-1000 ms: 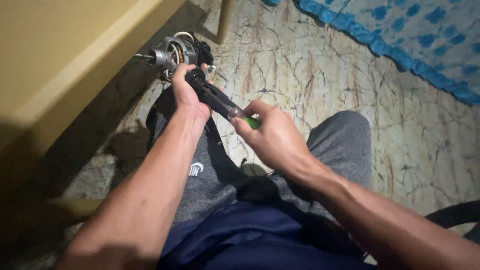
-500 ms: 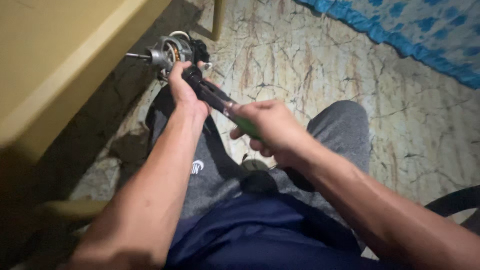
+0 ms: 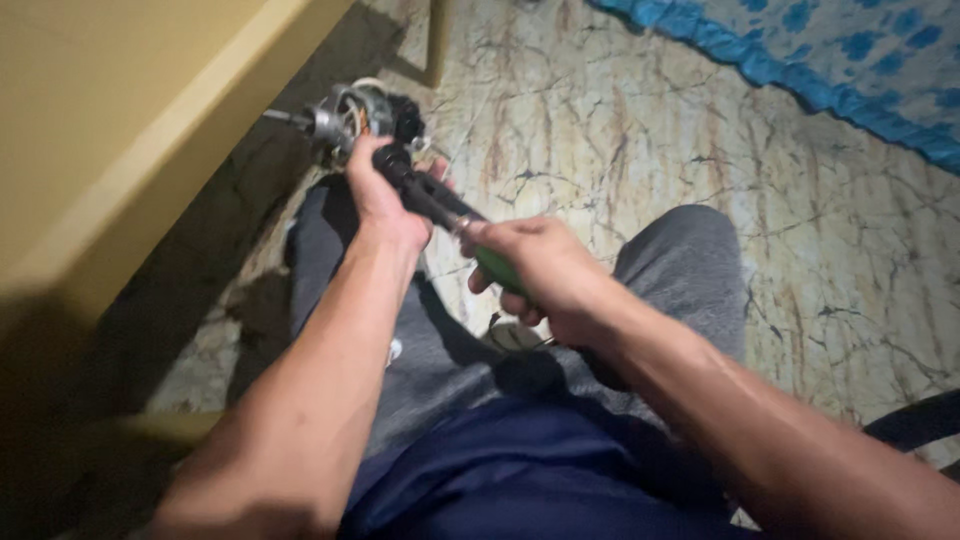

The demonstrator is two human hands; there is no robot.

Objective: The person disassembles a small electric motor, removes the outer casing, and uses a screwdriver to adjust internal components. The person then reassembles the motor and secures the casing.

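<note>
A small electric motor (image 3: 350, 112) with a metal housing and a thin shaft sticking out to the left sits above my left knee. My left hand (image 3: 385, 195) grips the motor from below. My right hand (image 3: 535, 265) is closed around the green handle of a screwdriver (image 3: 440, 205). Its dark shank runs up and left, and the tip meets the motor's black rear part. I sit on the floor in grey trousers and a dark blue shirt.
A yellow wooden piece of furniture (image 3: 130, 130) fills the left side, with one leg (image 3: 437, 45) at the top. The floor (image 3: 640, 130) is cracked marble. A blue patterned cloth (image 3: 840, 60) lies at the top right. A dark curved object (image 3: 915, 420) shows at the right edge.
My right hand has slid along the screwdriver handle and turned a little. The motor and my left hand stay almost where they were.
</note>
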